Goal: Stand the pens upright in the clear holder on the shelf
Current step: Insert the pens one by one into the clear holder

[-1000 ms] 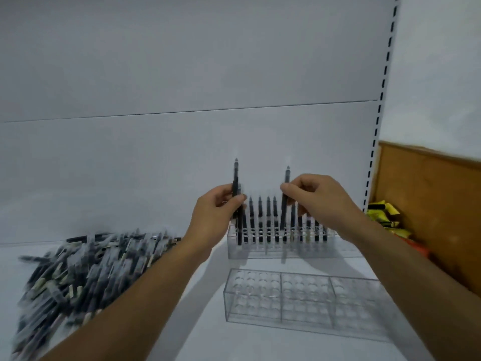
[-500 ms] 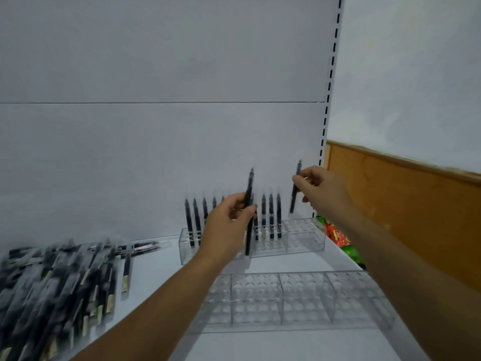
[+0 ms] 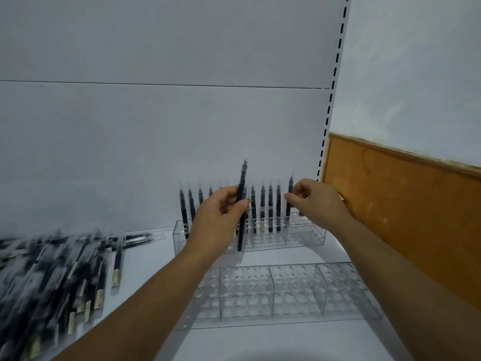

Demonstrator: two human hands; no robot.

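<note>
My left hand [image 3: 221, 212] pinches a slim black pen [image 3: 241, 204] upright, tip at twelve o'clock. My right hand [image 3: 316, 198] grips another black pen [image 3: 289, 201] standing in the clear acrylic holder [image 3: 304, 234], beside a row of upright pens [image 3: 270, 208]. An empty clear holder [image 3: 286, 290] sits at six o'clock; loose pens [image 3: 52, 277] at nine.

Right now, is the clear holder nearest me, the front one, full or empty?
Empty. The front holder shows only bare round holes across every section; the standing pens are all in the rear holder behind it.
</note>
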